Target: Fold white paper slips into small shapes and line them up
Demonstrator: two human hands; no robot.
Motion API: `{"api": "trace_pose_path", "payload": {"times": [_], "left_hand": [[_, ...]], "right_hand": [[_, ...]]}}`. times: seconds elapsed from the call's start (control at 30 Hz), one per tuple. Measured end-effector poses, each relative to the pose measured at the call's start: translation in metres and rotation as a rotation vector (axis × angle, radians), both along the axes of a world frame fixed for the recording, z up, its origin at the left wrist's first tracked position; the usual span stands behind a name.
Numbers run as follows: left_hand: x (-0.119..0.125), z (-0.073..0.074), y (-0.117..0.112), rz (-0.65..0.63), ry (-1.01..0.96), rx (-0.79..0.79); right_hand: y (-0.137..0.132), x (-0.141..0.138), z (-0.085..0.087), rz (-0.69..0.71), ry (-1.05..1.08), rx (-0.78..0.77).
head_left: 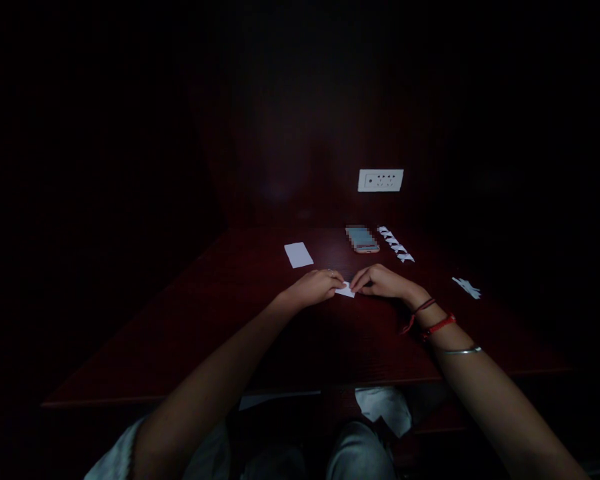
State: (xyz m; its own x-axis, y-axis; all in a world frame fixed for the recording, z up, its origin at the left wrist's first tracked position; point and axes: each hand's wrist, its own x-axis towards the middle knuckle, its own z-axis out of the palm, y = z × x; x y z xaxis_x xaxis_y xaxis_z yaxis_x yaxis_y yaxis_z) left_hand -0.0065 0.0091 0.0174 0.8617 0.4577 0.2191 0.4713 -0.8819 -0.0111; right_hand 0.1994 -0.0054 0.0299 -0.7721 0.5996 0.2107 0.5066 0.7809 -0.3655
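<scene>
Between my hands, a small piece of white paper (pixel 347 291) lies on the dark red table. My left hand (pixel 320 285) pinches its left side, a ring showing on one finger. From the right, my right hand (pixel 380 280) holds the paper's other edge with thumb and fingers together. The fingertips cover part of the paper, so its full shape is hidden. A larger white sheet (pixel 299 255) lies flat just beyond my left hand.
A phone (pixel 363 239) lies beyond my hands. Right of it runs a row of small folded white papers (pixel 396 245). Thin white strips (pixel 467 288) are piled at the right. A socket panel (pixel 381 180) is on the back wall. The table's front edge (pixel 200 395) is near my lap.
</scene>
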Motion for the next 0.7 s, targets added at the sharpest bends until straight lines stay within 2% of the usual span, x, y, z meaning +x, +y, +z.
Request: {"api": "trace_pose_path", "payload": {"times": [0.17,0.4,0.7], "left_hand": [[0.0001,-0.0022,0.0005,0.009,-0.003,0.000],[-0.0003,-0.0020,0.0009,0.010,-0.036,0.000],[0.0012,-0.0004,-0.0003,0.001,-0.041,-0.023]], "right_hand": [[0.0004,0.0009,0.0005,0.018,-0.011,-0.022],[0.0039,0.0003,-0.0045,-0.128,0.041,0.033],[0.0022,0.0000,-0.0033,-0.078,0.013,0.002]]}}
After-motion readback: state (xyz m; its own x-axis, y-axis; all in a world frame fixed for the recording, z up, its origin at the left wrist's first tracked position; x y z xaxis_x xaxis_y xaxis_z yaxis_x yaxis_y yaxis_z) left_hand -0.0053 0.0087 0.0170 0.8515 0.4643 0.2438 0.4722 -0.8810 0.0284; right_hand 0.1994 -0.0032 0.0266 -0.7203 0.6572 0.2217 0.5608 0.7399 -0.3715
